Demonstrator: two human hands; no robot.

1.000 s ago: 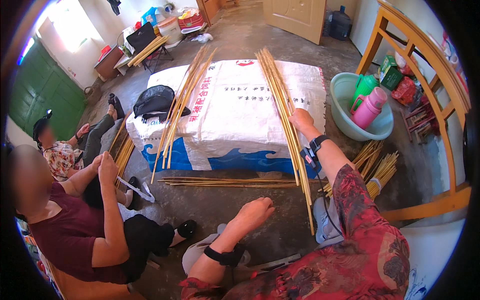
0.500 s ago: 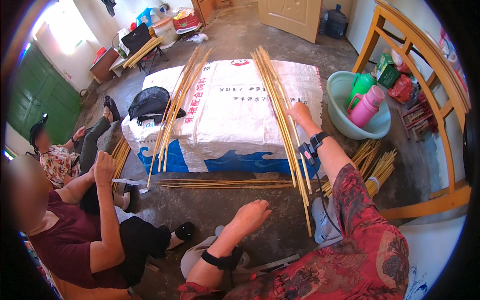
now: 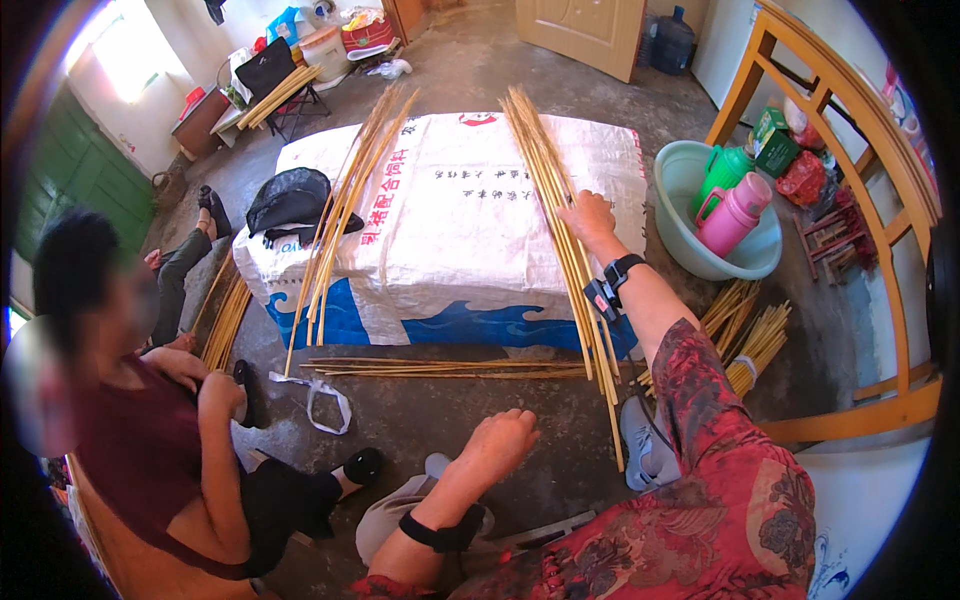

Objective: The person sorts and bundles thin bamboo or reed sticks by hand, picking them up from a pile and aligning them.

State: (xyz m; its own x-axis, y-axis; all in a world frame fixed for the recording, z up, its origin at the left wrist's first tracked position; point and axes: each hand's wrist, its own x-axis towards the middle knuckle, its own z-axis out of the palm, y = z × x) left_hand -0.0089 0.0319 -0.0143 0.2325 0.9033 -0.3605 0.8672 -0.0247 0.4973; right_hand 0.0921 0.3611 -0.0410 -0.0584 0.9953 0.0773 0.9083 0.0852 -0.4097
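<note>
My right hand (image 3: 588,215) reaches over the white woven-sack cover (image 3: 430,240) and pinches a thin yellow stalk at the right edge of a long bundle of stalks (image 3: 560,225). The bundle's lower ends hang past the cover's near edge. My left hand (image 3: 502,440) is loosely closed in front of my lap, with nothing visible in it. A second, looser group of stalks (image 3: 340,220) lies on the left of the cover, beside a black cap-like item (image 3: 290,200).
More stalks (image 3: 450,368) lie on the floor along the cover's near side. Stalk bundles (image 3: 755,350) lie at right, below a pale green basin (image 3: 670,215) with two flasks. A co-worker in maroon (image 3: 130,450) sits close at left, near a white strap loop (image 3: 325,405). A wooden frame (image 3: 850,200) stands at right.
My right hand has shifted slightly up and left, and the separate stalk now lies closer to the bundle. The co-worker at left has lowered their hands; the white strap lies on the floor.
</note>
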